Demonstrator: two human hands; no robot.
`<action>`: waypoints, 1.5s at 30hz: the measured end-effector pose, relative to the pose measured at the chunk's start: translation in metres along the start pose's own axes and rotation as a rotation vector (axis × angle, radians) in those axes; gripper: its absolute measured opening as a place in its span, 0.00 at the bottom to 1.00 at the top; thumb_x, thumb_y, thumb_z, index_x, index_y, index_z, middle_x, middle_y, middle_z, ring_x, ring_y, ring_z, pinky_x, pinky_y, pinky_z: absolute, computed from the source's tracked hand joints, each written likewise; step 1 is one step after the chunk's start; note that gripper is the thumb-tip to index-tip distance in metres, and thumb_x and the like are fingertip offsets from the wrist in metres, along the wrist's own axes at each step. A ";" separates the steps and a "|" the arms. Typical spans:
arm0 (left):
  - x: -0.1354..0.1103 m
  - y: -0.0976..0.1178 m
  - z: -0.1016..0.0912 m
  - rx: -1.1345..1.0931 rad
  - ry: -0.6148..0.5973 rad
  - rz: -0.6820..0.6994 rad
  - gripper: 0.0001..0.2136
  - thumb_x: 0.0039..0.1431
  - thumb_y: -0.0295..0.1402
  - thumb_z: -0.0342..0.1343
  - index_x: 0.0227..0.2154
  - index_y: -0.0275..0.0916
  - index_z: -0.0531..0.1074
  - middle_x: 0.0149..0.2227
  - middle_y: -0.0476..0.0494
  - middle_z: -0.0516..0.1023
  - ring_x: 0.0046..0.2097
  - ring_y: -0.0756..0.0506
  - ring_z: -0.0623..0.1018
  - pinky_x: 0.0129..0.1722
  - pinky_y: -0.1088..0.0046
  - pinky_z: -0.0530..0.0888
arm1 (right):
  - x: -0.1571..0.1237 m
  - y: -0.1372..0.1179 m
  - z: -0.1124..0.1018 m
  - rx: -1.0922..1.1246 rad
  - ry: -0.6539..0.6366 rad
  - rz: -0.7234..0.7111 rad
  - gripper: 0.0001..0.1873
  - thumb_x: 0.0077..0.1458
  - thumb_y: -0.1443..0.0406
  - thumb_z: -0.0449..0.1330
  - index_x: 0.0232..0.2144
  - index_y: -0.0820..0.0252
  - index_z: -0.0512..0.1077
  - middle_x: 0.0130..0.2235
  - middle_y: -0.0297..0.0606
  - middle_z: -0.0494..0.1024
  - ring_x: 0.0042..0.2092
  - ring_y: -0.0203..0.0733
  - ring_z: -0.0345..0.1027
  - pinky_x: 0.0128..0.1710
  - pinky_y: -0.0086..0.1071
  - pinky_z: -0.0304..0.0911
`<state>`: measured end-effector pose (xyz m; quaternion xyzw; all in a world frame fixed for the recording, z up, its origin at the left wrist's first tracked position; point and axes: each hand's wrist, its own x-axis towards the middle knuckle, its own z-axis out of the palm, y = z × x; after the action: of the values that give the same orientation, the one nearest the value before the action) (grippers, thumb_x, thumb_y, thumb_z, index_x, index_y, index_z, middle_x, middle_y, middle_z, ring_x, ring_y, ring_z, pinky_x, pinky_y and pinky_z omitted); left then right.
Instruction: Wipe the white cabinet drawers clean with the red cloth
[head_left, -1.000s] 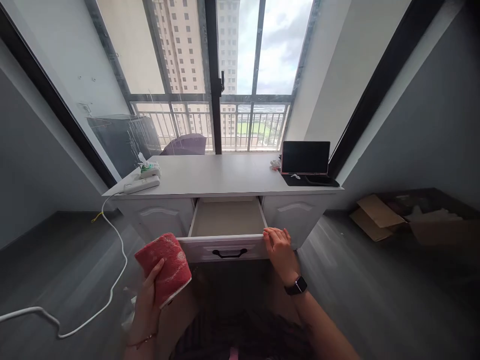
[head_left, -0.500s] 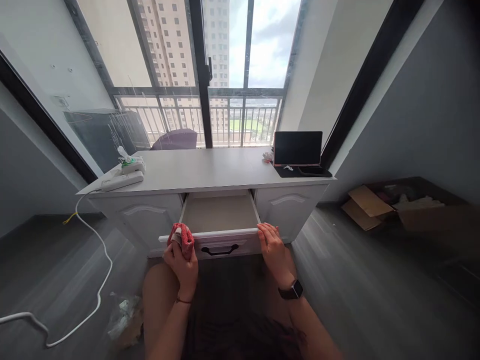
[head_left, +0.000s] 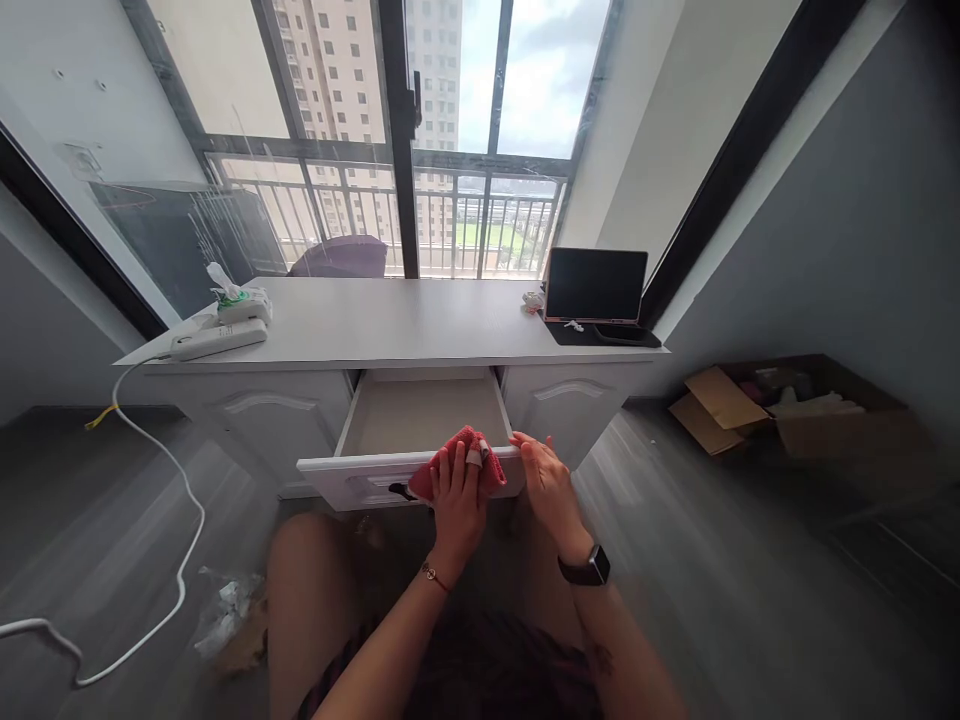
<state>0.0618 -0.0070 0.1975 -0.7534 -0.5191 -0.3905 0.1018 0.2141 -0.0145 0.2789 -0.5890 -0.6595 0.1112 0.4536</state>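
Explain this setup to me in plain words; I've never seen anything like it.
There is no machine here, just a person's two bare hands. The camera sits on their head, looking forward and down. The left hand holds a red cloth against the front of an open drawer; the right hand rests at that front's right end. On the white cabinet top are a dark screen at right and a power strip at left.

dark screen (head_left: pixel 596 285): upright | power strip (head_left: pixel 217 341): beside tissue pack (head_left: pixel 246 306) | cardboard box (head_left: pixel 832 432): open, on floor (head_left: pixel 645 550)
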 end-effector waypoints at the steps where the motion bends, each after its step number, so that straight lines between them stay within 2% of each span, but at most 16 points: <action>1: -0.002 0.005 0.005 0.011 -0.018 0.033 0.31 0.64 0.30 0.49 0.69 0.41 0.47 0.67 0.34 0.59 0.71 0.36 0.45 0.64 0.45 0.54 | 0.000 0.000 0.000 -0.002 -0.001 0.000 0.30 0.69 0.52 0.37 0.48 0.58 0.75 0.51 0.44 0.78 0.55 0.47 0.70 0.64 0.53 0.51; 4: -0.008 0.008 0.019 0.037 -0.063 0.147 0.28 0.64 0.30 0.49 0.67 0.42 0.54 0.64 0.35 0.65 0.68 0.36 0.56 0.63 0.49 0.59 | 0.002 0.002 -0.003 -0.014 -0.034 -0.008 0.31 0.69 0.53 0.35 0.47 0.59 0.75 0.50 0.45 0.78 0.54 0.46 0.71 0.62 0.49 0.57; 7: -0.012 0.003 0.034 0.038 -0.132 0.296 0.24 0.65 0.33 0.48 0.64 0.45 0.60 0.61 0.38 0.70 0.65 0.38 0.64 0.60 0.54 0.64 | 0.004 0.004 -0.005 -0.020 -0.067 -0.014 0.30 0.69 0.54 0.36 0.48 0.57 0.75 0.49 0.43 0.79 0.52 0.45 0.72 0.62 0.47 0.57; 10: -0.014 -0.003 0.047 0.022 -0.258 0.484 0.22 0.67 0.34 0.45 0.63 0.46 0.61 0.62 0.43 0.69 0.66 0.42 0.63 0.60 0.60 0.66 | 0.005 0.007 -0.004 -0.028 -0.047 -0.024 0.29 0.69 0.54 0.37 0.46 0.56 0.76 0.48 0.42 0.80 0.51 0.45 0.73 0.62 0.50 0.56; 14: -0.022 -0.011 0.065 0.002 -0.394 0.742 0.23 0.67 0.28 0.43 0.64 0.38 0.60 0.66 0.46 0.63 0.68 0.48 0.56 0.64 0.67 0.60 | 0.003 0.009 0.001 -0.030 0.006 -0.030 0.28 0.69 0.53 0.39 0.44 0.56 0.77 0.47 0.42 0.80 0.51 0.46 0.73 0.62 0.52 0.55; 18: -0.039 -0.035 0.070 -0.026 -0.435 0.800 0.27 0.61 0.21 0.45 0.65 0.35 0.56 0.67 0.44 0.61 0.68 0.50 0.57 0.64 0.70 0.60 | 0.001 0.009 0.004 -0.013 0.018 -0.009 0.27 0.69 0.54 0.40 0.45 0.57 0.77 0.47 0.42 0.80 0.52 0.46 0.72 0.62 0.51 0.56; 20: -0.044 -0.056 0.060 -0.044 -0.471 0.788 0.29 0.59 0.18 0.45 0.65 0.35 0.56 0.66 0.43 0.62 0.67 0.50 0.58 0.63 0.69 0.62 | 0.000 0.010 0.005 -0.005 0.022 -0.011 0.27 0.69 0.54 0.40 0.46 0.57 0.76 0.48 0.42 0.80 0.52 0.46 0.72 0.62 0.50 0.55; 22: -0.045 -0.081 0.042 -0.061 -0.516 0.784 0.30 0.58 0.17 0.44 0.65 0.36 0.57 0.65 0.42 0.64 0.67 0.49 0.59 0.62 0.68 0.64 | 0.000 0.012 0.006 0.001 0.035 -0.020 0.26 0.69 0.54 0.41 0.46 0.57 0.76 0.48 0.41 0.80 0.52 0.46 0.72 0.63 0.50 0.55; 27: -0.039 -0.146 -0.021 -0.095 -0.671 0.707 0.34 0.55 0.13 0.39 0.64 0.44 0.58 0.64 0.46 0.66 0.66 0.51 0.61 0.60 0.70 0.66 | -0.001 0.010 0.007 0.015 0.080 -0.019 0.25 0.68 0.54 0.43 0.44 0.57 0.77 0.47 0.42 0.80 0.50 0.46 0.73 0.61 0.50 0.58; 31: -0.043 -0.200 -0.068 -0.059 -0.768 0.581 0.34 0.53 0.14 0.40 0.61 0.45 0.64 0.62 0.46 0.70 0.64 0.50 0.65 0.61 0.70 0.65 | -0.001 0.004 0.006 0.026 0.092 -0.007 0.24 0.68 0.55 0.43 0.44 0.57 0.77 0.47 0.41 0.80 0.50 0.46 0.73 0.61 0.49 0.59; 33: -0.047 -0.225 -0.087 0.035 -0.717 0.533 0.32 0.53 0.14 0.40 0.58 0.45 0.68 0.58 0.44 0.74 0.61 0.48 0.70 0.58 0.70 0.68 | -0.001 0.005 0.008 0.033 0.115 -0.004 0.23 0.68 0.55 0.44 0.43 0.57 0.76 0.46 0.41 0.81 0.49 0.45 0.73 0.60 0.49 0.59; 36: -0.049 -0.252 -0.107 0.164 -0.526 0.447 0.27 0.57 0.18 0.44 0.51 0.52 0.76 0.47 0.44 0.81 0.51 0.46 0.78 0.54 0.69 0.71 | -0.001 0.012 0.012 0.039 0.136 -0.015 0.23 0.68 0.55 0.44 0.43 0.56 0.76 0.45 0.40 0.81 0.49 0.45 0.73 0.60 0.49 0.59; 38: -0.047 -0.256 -0.114 0.224 -0.363 0.386 0.24 0.58 0.21 0.48 0.46 0.58 0.78 0.41 0.45 0.81 0.46 0.47 0.78 0.54 0.69 0.70 | -0.001 0.017 0.015 0.039 0.143 -0.027 0.22 0.68 0.55 0.44 0.43 0.55 0.76 0.45 0.39 0.81 0.49 0.44 0.73 0.60 0.49 0.59; 40: -0.041 -0.245 -0.116 0.249 -0.223 0.368 0.24 0.58 0.22 0.50 0.46 0.61 0.77 0.39 0.45 0.79 0.45 0.47 0.77 0.57 0.68 0.68 | -0.001 0.020 0.016 0.036 0.156 -0.034 0.21 0.67 0.55 0.45 0.43 0.54 0.76 0.44 0.38 0.81 0.48 0.44 0.74 0.60 0.48 0.59; 42: -0.034 -0.222 -0.112 0.241 -0.165 0.411 0.25 0.59 0.21 0.51 0.49 0.62 0.75 0.41 0.46 0.77 0.47 0.48 0.75 0.59 0.67 0.65 | -0.001 0.021 0.016 0.035 0.165 -0.032 0.21 0.67 0.55 0.45 0.43 0.54 0.76 0.44 0.37 0.81 0.48 0.43 0.74 0.60 0.47 0.59; 45: -0.021 -0.176 -0.101 0.252 -0.173 0.512 0.26 0.59 0.20 0.50 0.54 0.58 0.72 0.45 0.45 0.77 0.50 0.46 0.73 0.59 0.65 0.63 | -0.001 0.018 0.015 0.038 0.157 -0.021 0.21 0.68 0.55 0.45 0.43 0.54 0.76 0.45 0.37 0.81 0.48 0.43 0.74 0.61 0.48 0.59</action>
<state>-0.1415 -0.0006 0.2070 -0.8719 -0.3631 -0.2189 0.2449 0.2156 -0.0044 0.2575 -0.5803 -0.6259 0.0724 0.5160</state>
